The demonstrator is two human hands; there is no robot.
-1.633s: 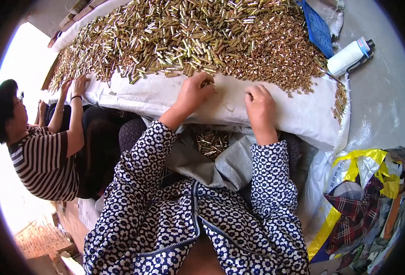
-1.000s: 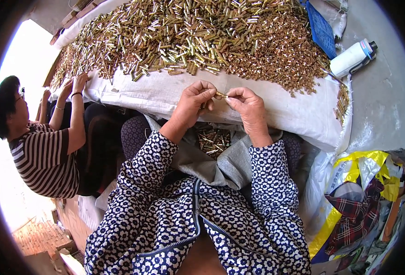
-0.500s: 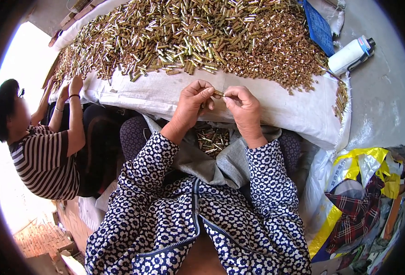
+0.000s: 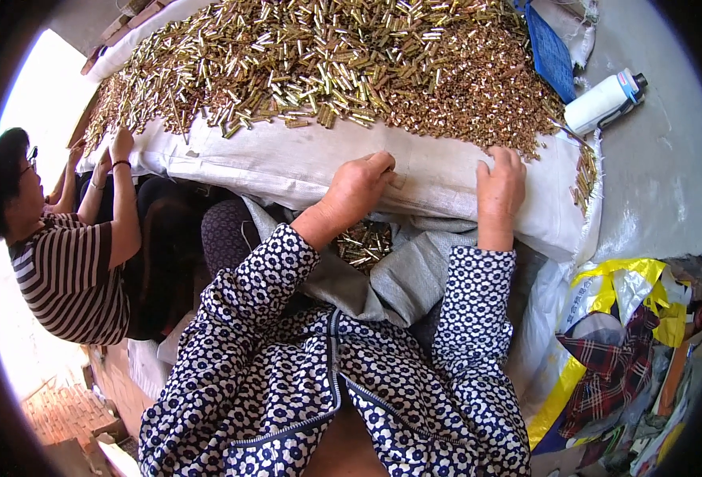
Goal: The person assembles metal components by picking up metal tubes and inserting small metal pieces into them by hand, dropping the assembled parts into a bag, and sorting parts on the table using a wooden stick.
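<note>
My left hand [image 4: 359,189] is closed above the front edge of the cloth-covered table, its fingers curled under. What it holds, if anything, is hidden. My right hand [image 4: 502,189] lies farther right, its fingertips at the near edge of a heap of small copper-coloured metal pieces [image 4: 486,95]. Its thumb and fingers are bent but apart, and I see nothing between them. Left of and beyond these pieces spreads a big pile of brass-coloured metal pins [image 4: 319,63]. More pins [image 4: 364,242] lie in my lap, beside a grey cloth [image 4: 414,278].
A person in a striped top [image 4: 73,270] works at the table's left end. At the right stand a white bottle [image 4: 601,103] and a blue flat piece [image 4: 549,56]. A yellow-and-white bag [image 4: 553,397] with a plaid cloth [image 4: 605,374] is low on the right.
My hands were together on a brass-coloured metal pin. Now they are apart: the right has moved right to the small pieces, and the left has turned over, slightly to the right.
</note>
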